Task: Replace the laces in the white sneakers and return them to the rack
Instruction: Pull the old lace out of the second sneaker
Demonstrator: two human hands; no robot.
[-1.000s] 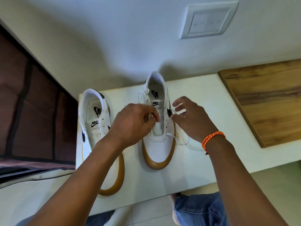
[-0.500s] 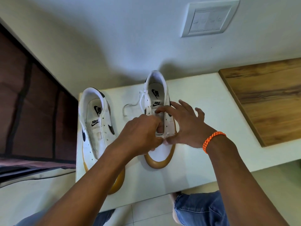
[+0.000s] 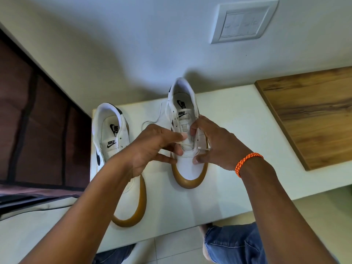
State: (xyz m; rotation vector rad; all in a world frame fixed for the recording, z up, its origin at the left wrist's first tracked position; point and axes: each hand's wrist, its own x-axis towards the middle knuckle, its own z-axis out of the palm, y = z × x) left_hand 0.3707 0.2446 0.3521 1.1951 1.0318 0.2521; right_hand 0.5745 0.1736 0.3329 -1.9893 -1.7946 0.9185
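I see my left hand (image 3: pixel 152 147) with fingers (image 3: pixel 172 137) curled, pinching the white lace (image 3: pixel 187 142) over the right sneaker (image 3: pixel 187 134). My right hand (image 3: pixel 219 147) grips that sneaker's side, thumb on the toe. Both sneakers stand on the desk (image 3: pixel 238 130); the left sneaker (image 3: pixel 116 141) lies just beside.

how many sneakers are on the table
2. The left sneaker lies untouched, partly behind the left forearm; the right sneaker sits between both hands, being laced.
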